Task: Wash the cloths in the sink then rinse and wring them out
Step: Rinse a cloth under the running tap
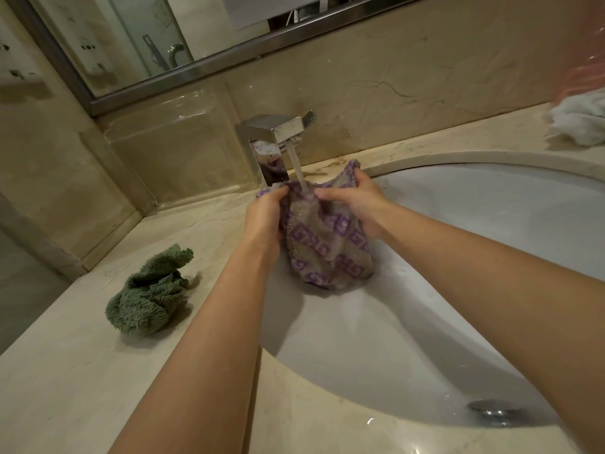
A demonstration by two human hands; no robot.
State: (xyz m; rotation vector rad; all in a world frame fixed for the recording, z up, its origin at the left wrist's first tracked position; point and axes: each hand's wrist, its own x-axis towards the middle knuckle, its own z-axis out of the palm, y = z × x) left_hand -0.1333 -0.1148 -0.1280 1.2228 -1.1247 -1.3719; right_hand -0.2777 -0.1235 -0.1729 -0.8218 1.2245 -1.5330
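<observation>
I see both hands clamped on the purple patterned cloth (327,237), held over the sink (491,204) under the tap (278,132) stream: left hand (266,214) and right hand (357,201) bunch its top edge. Soaked, limp, likely heavy; I'd grip gathered folds. Green cloth (150,293) waits on the table (65,371).

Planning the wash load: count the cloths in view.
3. A purple-patterned grey cloth held under the running tap; a crumpled green terry cloth on the counter's left; a white fluffy cloth at far right, partly cut off. Others may be out of view.
</observation>
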